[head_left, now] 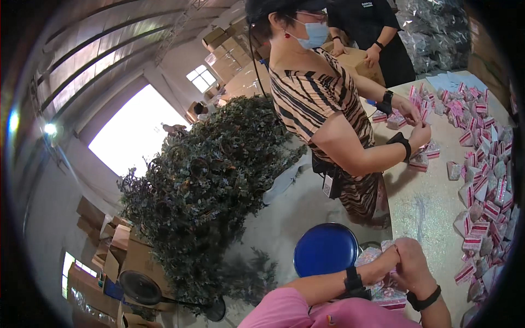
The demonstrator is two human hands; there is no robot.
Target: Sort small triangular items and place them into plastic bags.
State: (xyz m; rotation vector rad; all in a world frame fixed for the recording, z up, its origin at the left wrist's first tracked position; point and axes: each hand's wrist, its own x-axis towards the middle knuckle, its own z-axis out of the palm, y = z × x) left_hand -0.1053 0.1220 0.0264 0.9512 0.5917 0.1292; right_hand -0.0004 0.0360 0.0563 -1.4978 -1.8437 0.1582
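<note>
In the head view, the person's left hand [380, 268] and right hand [414, 268] met near the edge of the worktop [418, 216], fingers curled inward; what they gripped could not be told. A clear packet [389, 299] with a pink-and-white band showed just below them, and a pale packet [369, 255] beside the left hand. Many similar packets [484, 218] crowded the worktop's right side, each filled with something pale, too small to identify. Across the corner, a co-worker's hands [416, 123] came together above more packets. Beyond, another person's hands rested on a carton [359, 62], its contents hidden. Stacked cartons [229, 46] stood far back.
</note>
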